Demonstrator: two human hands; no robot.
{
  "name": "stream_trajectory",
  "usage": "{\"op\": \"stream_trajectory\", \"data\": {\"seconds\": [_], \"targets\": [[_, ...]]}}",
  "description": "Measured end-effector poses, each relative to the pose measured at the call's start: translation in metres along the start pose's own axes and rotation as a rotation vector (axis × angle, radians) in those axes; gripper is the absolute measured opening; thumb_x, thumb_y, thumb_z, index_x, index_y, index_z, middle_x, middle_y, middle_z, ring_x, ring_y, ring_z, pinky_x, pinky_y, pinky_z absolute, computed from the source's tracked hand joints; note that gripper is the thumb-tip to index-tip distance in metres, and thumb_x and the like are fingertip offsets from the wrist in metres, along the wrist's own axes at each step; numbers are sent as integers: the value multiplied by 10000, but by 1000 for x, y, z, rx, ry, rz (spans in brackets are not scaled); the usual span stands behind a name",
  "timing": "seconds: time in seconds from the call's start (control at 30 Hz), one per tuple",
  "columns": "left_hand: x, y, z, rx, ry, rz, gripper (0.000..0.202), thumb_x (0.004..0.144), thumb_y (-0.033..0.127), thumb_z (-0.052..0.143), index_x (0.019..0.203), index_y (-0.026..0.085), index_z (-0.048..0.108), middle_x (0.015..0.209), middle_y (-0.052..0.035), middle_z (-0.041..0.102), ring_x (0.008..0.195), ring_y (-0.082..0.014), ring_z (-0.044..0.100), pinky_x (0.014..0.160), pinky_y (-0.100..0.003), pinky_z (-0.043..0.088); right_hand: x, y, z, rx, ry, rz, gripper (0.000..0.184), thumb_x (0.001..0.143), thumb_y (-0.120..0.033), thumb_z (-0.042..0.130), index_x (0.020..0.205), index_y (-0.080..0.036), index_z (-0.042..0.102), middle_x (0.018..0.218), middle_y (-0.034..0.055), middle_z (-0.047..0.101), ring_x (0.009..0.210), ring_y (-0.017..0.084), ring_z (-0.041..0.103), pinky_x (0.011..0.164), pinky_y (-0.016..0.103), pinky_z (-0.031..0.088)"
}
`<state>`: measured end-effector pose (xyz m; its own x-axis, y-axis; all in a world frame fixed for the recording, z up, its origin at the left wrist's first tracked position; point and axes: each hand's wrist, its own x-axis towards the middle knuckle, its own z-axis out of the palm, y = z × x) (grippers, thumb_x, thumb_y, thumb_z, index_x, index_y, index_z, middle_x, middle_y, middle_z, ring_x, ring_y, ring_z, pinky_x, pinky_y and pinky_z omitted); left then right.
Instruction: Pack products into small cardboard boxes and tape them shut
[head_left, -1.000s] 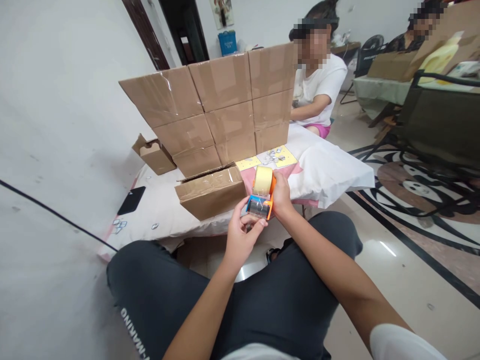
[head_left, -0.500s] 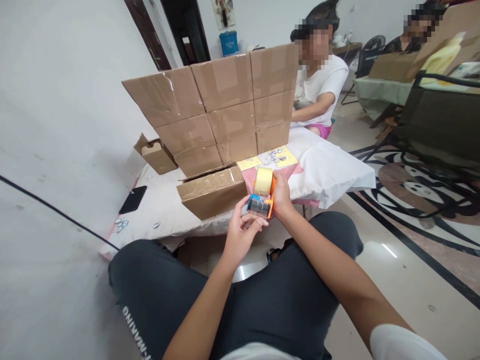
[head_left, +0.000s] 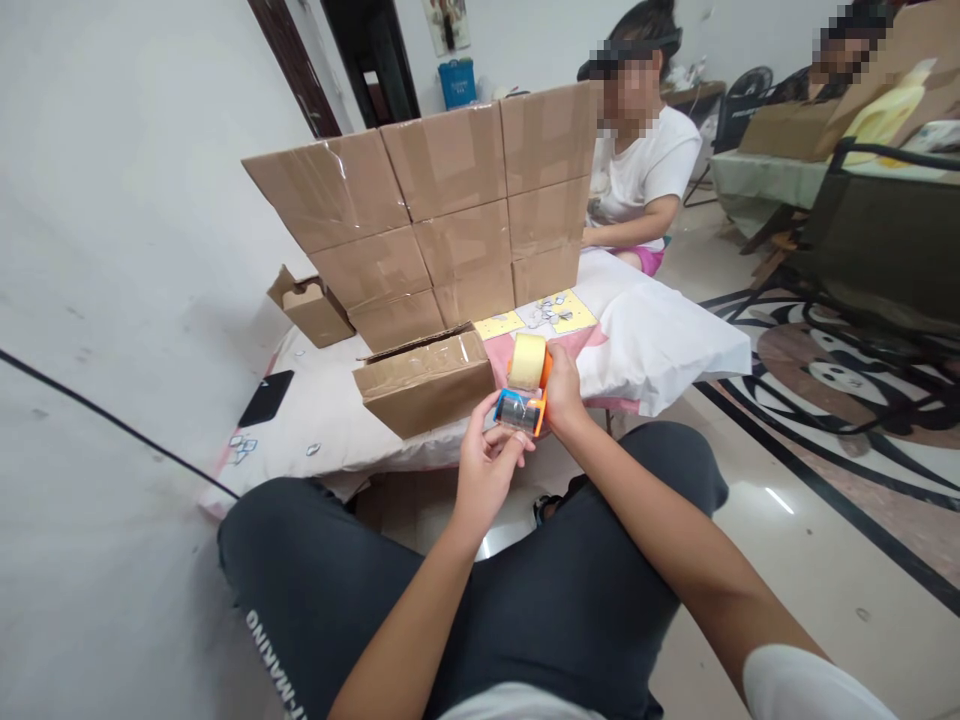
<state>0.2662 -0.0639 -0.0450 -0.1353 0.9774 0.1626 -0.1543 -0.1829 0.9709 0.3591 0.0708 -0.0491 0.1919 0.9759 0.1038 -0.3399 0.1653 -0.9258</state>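
My right hand (head_left: 564,388) is wrapped round the orange side of a tape dispenser (head_left: 541,405), in front of the table's edge. A wide roll of yellowish clear tape (head_left: 528,360) sits in it, above a dark roller and a blue part. At the dispenser's lower end, my left hand (head_left: 489,458) is closed, thumb and fingers pinching the tape's loose end. Just left of the dispenser stands a cardboard box (head_left: 431,390) with a gap along its top. Behind that box, several taped cartons (head_left: 461,215) form an upright stack.
A small opened box (head_left: 319,312) and a black flat device (head_left: 266,398) lie on the left of the cloth-covered table (head_left: 667,320). One person (head_left: 649,165) sits behind the cartons; another is at the far right. A dark folding chair (head_left: 892,240) stands at right.
My hands and the dispenser hold almost the same place, with only a slight shift at the left fingers. The seated person's arm and head have moved a little.
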Motion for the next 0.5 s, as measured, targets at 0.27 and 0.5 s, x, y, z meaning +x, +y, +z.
{"op": "stream_trajectory", "data": {"seconds": [0.27,0.5], "targets": [[0,3,-5,-62,-69,21,538,892,325,603,1382,186,428,781,-32,732,604,-129,595,649,-281,474,-3,-9,4,19,2,48,367,833,-591,480,729,-240,491,645,-26,526,659,177,552,574,293,473],[2,-1,-2,-90,-6,-25,507,880,272,563,1366,183,449,703,2,701,499,-93,528,550,-237,394,-4,-6,3,13,45,26,353,830,-570,497,736,-230,508,682,-25,545,687,167,558,597,284,478]]}}
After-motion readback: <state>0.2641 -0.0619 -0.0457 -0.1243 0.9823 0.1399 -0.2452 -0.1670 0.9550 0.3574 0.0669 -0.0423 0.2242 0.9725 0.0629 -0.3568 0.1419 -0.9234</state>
